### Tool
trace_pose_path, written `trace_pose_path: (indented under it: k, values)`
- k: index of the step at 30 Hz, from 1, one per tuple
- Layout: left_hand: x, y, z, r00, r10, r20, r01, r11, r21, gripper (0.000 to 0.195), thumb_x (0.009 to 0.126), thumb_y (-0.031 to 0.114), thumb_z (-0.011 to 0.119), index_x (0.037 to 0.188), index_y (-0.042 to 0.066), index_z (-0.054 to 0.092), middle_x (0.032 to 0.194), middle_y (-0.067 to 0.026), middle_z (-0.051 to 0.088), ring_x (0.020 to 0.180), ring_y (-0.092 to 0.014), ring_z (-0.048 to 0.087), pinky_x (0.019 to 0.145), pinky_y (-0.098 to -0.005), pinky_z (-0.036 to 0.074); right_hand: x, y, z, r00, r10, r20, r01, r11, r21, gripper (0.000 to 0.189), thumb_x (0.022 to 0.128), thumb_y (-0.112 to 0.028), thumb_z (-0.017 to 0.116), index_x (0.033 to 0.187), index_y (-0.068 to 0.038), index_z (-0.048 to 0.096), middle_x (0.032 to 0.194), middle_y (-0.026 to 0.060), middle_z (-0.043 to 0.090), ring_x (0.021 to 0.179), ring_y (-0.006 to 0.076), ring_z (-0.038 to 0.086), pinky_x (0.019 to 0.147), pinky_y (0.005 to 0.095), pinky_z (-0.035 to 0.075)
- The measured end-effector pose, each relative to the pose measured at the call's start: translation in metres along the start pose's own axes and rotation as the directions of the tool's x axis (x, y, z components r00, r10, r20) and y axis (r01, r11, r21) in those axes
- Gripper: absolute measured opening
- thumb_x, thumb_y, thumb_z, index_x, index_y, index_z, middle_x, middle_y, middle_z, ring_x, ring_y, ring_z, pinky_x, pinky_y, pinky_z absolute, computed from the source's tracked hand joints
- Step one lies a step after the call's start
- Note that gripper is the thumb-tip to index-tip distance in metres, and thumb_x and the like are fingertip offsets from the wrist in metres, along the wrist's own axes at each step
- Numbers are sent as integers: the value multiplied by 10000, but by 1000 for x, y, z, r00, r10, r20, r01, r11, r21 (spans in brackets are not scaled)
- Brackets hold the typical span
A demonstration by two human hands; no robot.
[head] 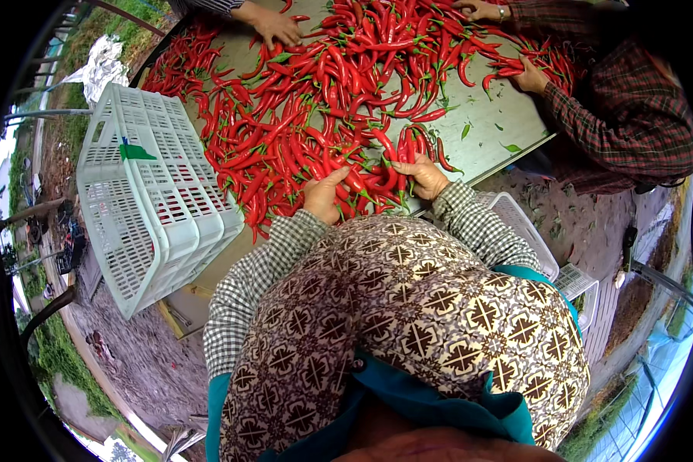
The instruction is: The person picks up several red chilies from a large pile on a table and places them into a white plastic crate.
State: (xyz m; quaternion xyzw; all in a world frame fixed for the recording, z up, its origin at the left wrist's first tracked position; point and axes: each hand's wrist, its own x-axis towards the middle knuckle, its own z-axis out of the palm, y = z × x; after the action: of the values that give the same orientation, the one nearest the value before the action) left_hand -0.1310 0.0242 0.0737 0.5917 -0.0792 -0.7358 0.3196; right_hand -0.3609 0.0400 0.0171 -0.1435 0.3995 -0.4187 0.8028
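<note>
Red chili peppers (289, 138) with green stems lie heaped over a metal-topped table (485, 121). At the near edge of the heap, my left hand (324, 195) is closed around some red peppers, its thumb on top. My right hand (424, 176) grips several more peppers between thumb and fingers, just to the right. The two hands are a short way apart, with peppers between them. Both wrists come out of checked sleeves. Most of my fingers are hidden under the peppers.
A white plastic crate (193, 231) leans on the table's left side, peppers showing through its slots. Across the table is a co-worker's hand (274, 26); another in plaid sleeves (589, 130) handles peppers at the right. More white crates (520, 222) stand low at the right.
</note>
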Motion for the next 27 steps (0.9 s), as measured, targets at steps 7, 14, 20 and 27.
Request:
trace_pose_path:
  k: [7, 14, 20, 27]
  values:
    - [5, -7, -4, 993, 116, 18, -118, 986, 118, 145, 796, 100, 685, 885, -4, 639, 815, -75, 659, 686, -149, 607, 648, -353, 515, 5, -5, 11, 1000, -25, 0, 24, 972, 233, 264, 851, -118, 627, 1099, -35, 584, 1075, 84, 630, 962, 191, 608, 882, 367, 488]
    - [-2, -4, 3, 980, 130, 152, -152, 977, 150, 174, 829, 139, 661, 948, 15, 636, 823, -78, 662, 698, -143, 603, 675, -295, 506, 0, -7, 34, 993, -104, -61, 119, 919, 377, 262, 862, -130, 613, 1100, -31, 563, 1079, 96, 625, 986, 226, 604, 872, 393, 486]
    - [21, -10, -10, 993, -9, 116, 9, 1000, 4, 236, 830, 144, 653, 1010, -1, 603, 922, -83, 656, 848, -192, 635, 772, -362, 536, -7, 13, 53, 985, -61, 159, 86, 985, -153, 277, 847, -130, 640, 1096, -43, 555, 922, 49, 634, 817, 143, 602, 721, 255, 461]
    - [26, -10, -14, 986, 104, -128, -86, 986, 143, 194, 801, 96, 669, 950, -18, 621, 1001, -111, 641, 928, -205, 619, 863, -412, 503, -4, -24, 17, 963, -234, -136, 100, 777, -622, 380, 837, -89, 615, 1197, -15, 516, 849, 35, 590, 742, 120, 566, 682, 261, 482]
